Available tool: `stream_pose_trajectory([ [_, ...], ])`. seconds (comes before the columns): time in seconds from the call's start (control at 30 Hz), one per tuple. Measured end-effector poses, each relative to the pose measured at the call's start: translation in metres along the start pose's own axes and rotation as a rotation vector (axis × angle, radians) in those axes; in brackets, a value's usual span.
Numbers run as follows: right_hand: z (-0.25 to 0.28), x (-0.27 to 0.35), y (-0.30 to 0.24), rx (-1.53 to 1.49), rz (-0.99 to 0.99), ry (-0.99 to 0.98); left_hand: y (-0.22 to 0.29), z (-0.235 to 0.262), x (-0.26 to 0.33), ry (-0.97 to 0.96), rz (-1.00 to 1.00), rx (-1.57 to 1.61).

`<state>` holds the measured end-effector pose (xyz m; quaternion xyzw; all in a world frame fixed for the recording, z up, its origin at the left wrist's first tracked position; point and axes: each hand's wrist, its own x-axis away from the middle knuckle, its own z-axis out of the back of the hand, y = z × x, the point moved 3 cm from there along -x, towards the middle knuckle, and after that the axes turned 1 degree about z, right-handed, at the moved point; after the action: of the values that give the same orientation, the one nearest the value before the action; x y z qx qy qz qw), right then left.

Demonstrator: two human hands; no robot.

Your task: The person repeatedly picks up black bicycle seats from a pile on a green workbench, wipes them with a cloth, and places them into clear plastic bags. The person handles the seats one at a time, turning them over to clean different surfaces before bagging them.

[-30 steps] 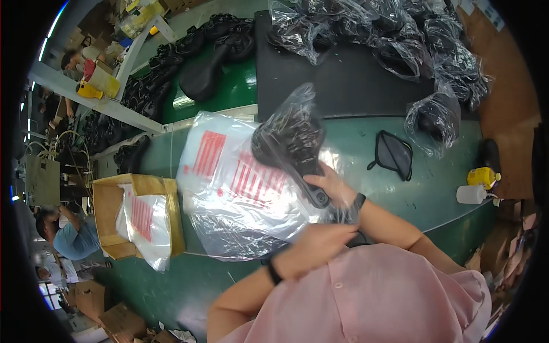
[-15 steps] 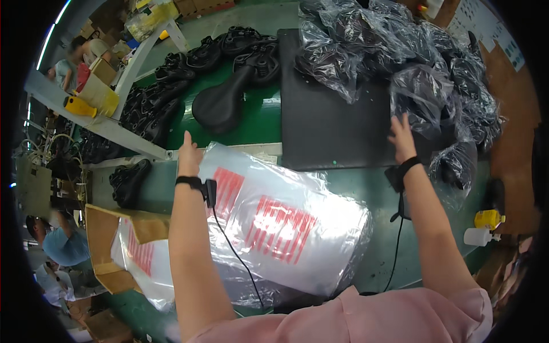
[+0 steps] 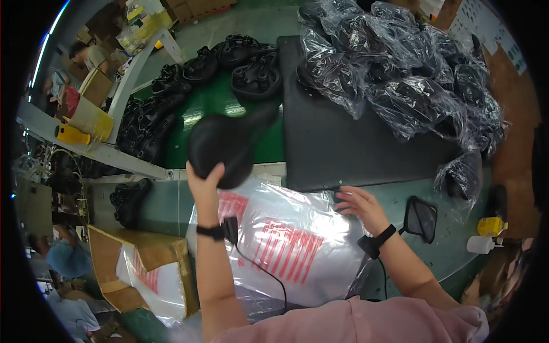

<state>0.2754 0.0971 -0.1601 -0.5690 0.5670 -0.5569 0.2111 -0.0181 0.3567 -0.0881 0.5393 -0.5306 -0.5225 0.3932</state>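
My left hand [image 3: 204, 186] grips the wide rear end of a black bicycle saddle [image 3: 220, 146], whose narrow nose points away to the right; motion blurs it slightly. Over the right part of a stack of clear plastic bags [image 3: 286, 251] with red printing, my right hand [image 3: 365, 210] is open, its fingers apart and nothing in them. Beyond it lies a flat black mat [image 3: 343, 143]. Saddles wrapped in clear plastic [image 3: 400, 74] form a heap on the mat's far right. More bare saddles [image 3: 256, 74] rest underside up at the far left.
A cardboard box [image 3: 137, 240] holding more printed bags stands at the near left, beside a single black saddle [image 3: 128, 200]. A white frame rail [image 3: 108, 154] crosses the left side. A dark mirror-like object [image 3: 420, 219] and small bottles [image 3: 483, 244] are on the right. Other people work at far left.
My left hand has taken hold of the saddle and lifted it off the green surface toward me. My right hand has left the wrapped saddles and come nearer and left, over the bags.
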Motion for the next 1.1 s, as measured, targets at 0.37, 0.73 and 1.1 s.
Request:
stream_pose_trajectory([
  [0.37,-0.024,0.120,-0.027,-0.320,-0.364,-1.119,0.135,-0.015,0.191,-0.862,-0.203,-0.255],
  [0.73,-0.043,0.228,-0.024,0.361,0.408,-0.346,0.057,-0.114,0.326,-0.182,0.425,1.029],
  [1.1,0.052,0.236,-0.016,1.168,0.641,0.214,-0.031,-0.055,0.369,-0.560,-0.102,-0.967],
])
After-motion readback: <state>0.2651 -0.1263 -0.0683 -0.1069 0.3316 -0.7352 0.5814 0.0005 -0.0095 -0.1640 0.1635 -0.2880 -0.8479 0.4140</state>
